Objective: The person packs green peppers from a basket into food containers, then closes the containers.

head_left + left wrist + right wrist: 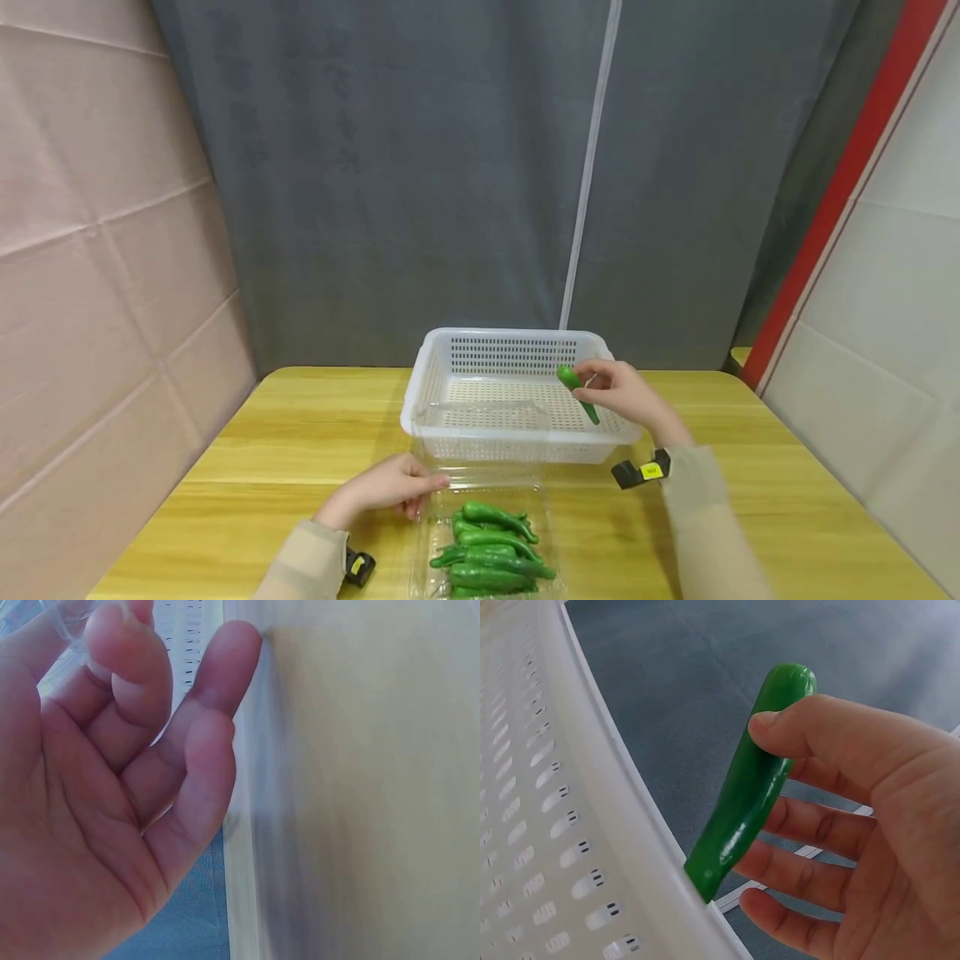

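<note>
A green chili pepper (579, 395) is pinched between the thumb and fingers of my right hand (621, 392), over the right part of a white perforated basket (516, 434). In the right wrist view the pepper (754, 780) slants, its lower end overlapping the basket rim (622, 780). My left hand (390, 487) pinches the left edge of a clear plastic clamshell box (551, 521), near its hinge. Several green peppers (495, 550) lie in the box's near half. Its raised clear lid (480, 417) overlaps the basket's front. In the left wrist view, the other fingers (210, 765) are loosely bent.
The basket and box stand on a yellow wood-grain table (315, 425), the basket near its far edge. Behind hangs a dark grey curtain (405, 183). Pale panels (97, 275) flank the table at left and right, with a red strip (840, 200) on the right.
</note>
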`<state>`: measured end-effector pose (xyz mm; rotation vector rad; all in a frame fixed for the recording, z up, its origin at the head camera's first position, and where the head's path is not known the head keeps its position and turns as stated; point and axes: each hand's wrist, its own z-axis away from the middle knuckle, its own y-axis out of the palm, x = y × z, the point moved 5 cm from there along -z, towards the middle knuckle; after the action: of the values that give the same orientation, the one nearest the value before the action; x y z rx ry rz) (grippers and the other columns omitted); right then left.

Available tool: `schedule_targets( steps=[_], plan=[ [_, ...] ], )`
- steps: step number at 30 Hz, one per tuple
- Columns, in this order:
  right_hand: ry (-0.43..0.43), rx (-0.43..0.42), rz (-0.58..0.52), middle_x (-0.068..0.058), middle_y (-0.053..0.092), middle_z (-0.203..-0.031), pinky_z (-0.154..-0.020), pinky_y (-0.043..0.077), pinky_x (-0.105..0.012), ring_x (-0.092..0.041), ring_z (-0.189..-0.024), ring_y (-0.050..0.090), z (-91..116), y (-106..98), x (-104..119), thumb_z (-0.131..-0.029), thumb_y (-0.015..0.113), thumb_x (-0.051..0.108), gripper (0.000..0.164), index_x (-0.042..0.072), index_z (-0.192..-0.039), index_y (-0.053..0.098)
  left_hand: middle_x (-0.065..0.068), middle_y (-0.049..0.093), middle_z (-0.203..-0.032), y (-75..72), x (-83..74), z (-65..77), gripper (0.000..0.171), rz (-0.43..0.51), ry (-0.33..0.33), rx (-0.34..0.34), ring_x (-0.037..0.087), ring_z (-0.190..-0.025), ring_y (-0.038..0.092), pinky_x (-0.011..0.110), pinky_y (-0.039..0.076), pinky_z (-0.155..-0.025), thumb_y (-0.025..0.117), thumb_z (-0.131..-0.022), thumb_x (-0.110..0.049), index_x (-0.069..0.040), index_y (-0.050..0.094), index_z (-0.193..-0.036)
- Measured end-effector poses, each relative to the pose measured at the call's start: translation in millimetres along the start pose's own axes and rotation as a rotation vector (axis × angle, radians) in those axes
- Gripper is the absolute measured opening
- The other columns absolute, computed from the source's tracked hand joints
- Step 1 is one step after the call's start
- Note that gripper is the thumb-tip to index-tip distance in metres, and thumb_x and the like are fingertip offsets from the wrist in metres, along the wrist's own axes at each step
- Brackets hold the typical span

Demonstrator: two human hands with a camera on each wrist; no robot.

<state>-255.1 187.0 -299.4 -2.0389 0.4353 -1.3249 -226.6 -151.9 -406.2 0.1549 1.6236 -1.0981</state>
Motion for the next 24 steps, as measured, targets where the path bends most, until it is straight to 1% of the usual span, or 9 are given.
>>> schedule_targets(
  steps=[8,14,16,21,24],
  plan=[
    [0.007,-0.012,-0.032,-0.006,0.068,-0.094,-0.07,0.049,-0.029,-0.019,-0.078,0.064,5.8,-1.7,3.1,-0.089,0.072,0.013,0.029,0.003,-0.115,0.066,0.0,0.056,-0.05,1.6,0.0,0.2,0.051,0.005,0.015,0.005,0.01,-0.044,0.046,0.022,0.039,-0.043,0.054,-0.099,-0.038,-0.006,0.062,-0.06],
    [0.01,-0.009,-0.072,-0.013,0.069,-0.1,-0.072,0.051,-0.028,-0.024,-0.084,0.066,8.6,-1.2,21.8,-0.09,0.068,0.004,0.029,-0.002,-0.117,0.063,-0.001,0.056,-0.05,-1.3,2.4,2.1,0.051,0.02,0.016,0.012,0.01,-0.043,0.045,0.021,0.038,-0.042,0.053,-0.1,-0.038,-0.007,0.063,-0.061],
    [0.005,-0.018,-0.067,-0.014,0.069,-0.099,-0.072,0.051,-0.03,-0.025,-0.083,0.066,10.8,-2.1,30.2,-0.089,0.069,0.003,0.028,-0.002,-0.116,0.064,-0.001,0.056,-0.05,-2.0,2.9,2.1,0.051,0.023,0.017,0.014,0.01,-0.043,0.045,0.021,0.037,-0.042,0.054,-0.099,-0.038,-0.006,0.063,-0.061],
    [-0.045,-0.063,-0.03,-0.006,0.069,-0.096,-0.076,0.051,-0.033,-0.019,-0.082,0.064,20.2,-10.1,45.7,-0.087,0.072,0.008,0.025,0.002,-0.112,0.067,0.0,0.056,-0.05,-1.6,3.8,0.5,0.051,0.012,0.019,0.014,0.011,-0.044,0.045,0.022,0.038,-0.042,0.054,-0.099,-0.039,-0.007,0.063,-0.06],
    [-0.08,-0.069,-0.016,-0.001,0.069,-0.097,-0.08,0.051,-0.038,-0.016,-0.086,0.064,26.2,-12.8,52.0,-0.087,0.073,0.012,0.027,0.006,-0.112,0.068,0.001,0.057,-0.05,-0.5,3.5,-0.4,0.051,0.003,0.018,0.015,0.011,-0.043,0.045,0.021,0.038,-0.042,0.053,-0.099,-0.04,-0.008,0.062,-0.06]
  ],
)
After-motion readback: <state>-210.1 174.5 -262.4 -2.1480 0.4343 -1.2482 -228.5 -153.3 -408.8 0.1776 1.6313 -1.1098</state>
